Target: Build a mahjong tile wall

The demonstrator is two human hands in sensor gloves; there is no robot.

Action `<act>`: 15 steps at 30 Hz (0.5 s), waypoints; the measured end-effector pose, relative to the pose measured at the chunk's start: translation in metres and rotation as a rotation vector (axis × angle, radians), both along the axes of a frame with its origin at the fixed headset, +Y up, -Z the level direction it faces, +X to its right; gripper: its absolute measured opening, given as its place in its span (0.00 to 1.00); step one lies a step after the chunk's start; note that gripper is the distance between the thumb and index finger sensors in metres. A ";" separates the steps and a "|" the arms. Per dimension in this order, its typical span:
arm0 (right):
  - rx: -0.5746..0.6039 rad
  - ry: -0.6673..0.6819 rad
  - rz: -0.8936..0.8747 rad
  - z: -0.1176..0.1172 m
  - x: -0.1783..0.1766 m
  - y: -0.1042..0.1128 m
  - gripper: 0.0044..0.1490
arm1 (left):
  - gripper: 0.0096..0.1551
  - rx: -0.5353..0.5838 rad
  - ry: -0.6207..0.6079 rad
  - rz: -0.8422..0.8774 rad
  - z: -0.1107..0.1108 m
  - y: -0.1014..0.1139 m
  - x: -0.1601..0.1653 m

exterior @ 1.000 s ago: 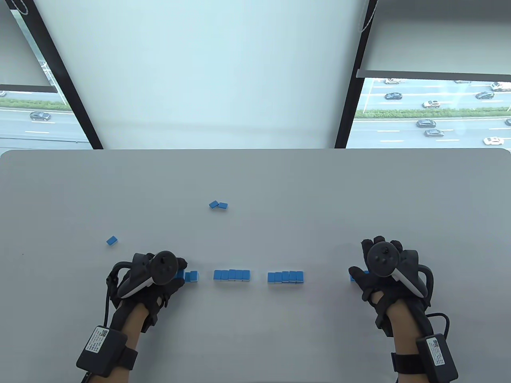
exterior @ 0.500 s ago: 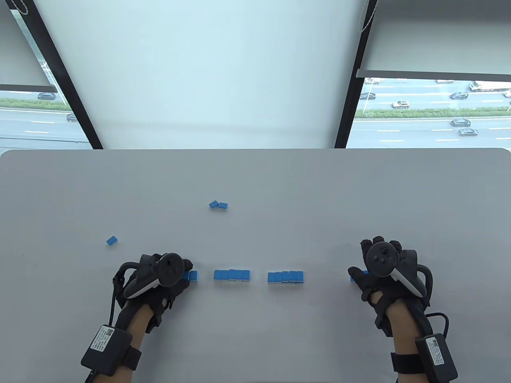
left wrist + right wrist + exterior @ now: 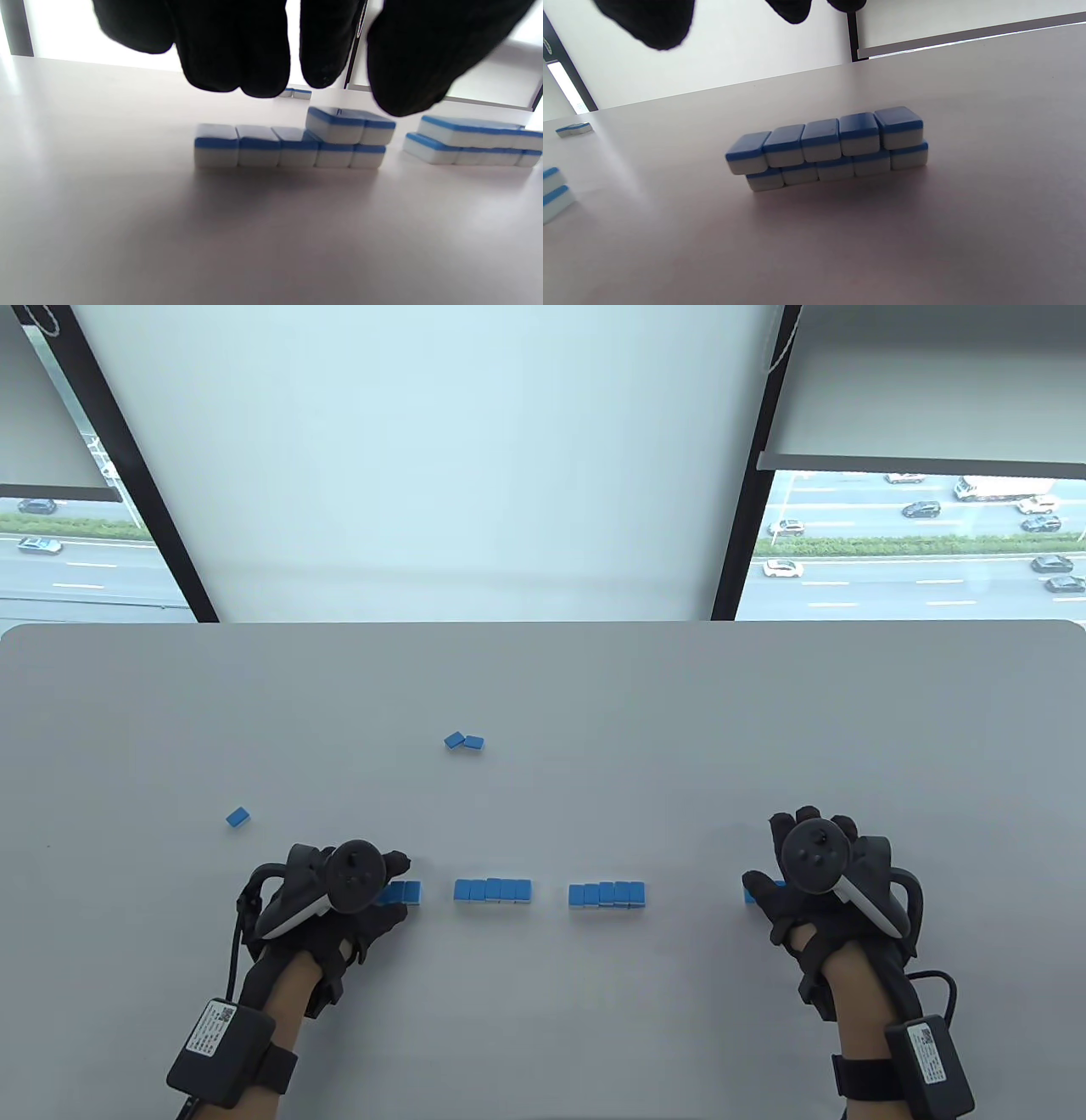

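Fingers of the left hand hang loosely spread just above the leftmost tile stack, holding nothing; the wrist view shows a gap between fingertips and tiles. That stack has five tiles below and only two on top, at its right end, so the hand seems poised there to fill the upper row. The right hand hovers spread over the rightmost stack, a full double row of five; only its fingertips show at the top of the wrist view, gripping nothing, perhaps ready to steady or slide that block. Between the hands, two more stacks sit in the same line with gaps between, likely awaiting joining into one wall. Farther out on the grey table, a loose pair of tiles and a single tile lie apart, probably the remaining supply.
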State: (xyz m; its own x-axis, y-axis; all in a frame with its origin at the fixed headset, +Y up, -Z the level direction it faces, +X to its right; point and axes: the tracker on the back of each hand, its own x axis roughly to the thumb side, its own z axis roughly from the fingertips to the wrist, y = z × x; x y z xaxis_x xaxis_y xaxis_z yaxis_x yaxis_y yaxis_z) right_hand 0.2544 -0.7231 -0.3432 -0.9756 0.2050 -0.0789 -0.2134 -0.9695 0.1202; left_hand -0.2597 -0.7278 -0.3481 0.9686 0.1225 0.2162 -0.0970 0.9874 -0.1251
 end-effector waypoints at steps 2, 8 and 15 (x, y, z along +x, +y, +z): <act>0.005 0.000 0.005 0.000 0.000 0.001 0.53 | 0.40 0.023 -0.004 0.026 -0.003 0.008 -0.001; 0.007 0.001 0.016 0.001 0.000 0.001 0.53 | 0.42 0.038 -0.041 -0.064 -0.046 0.029 0.014; 0.004 -0.005 0.014 0.001 0.001 0.002 0.53 | 0.44 -0.055 -0.021 -0.098 -0.124 0.023 0.039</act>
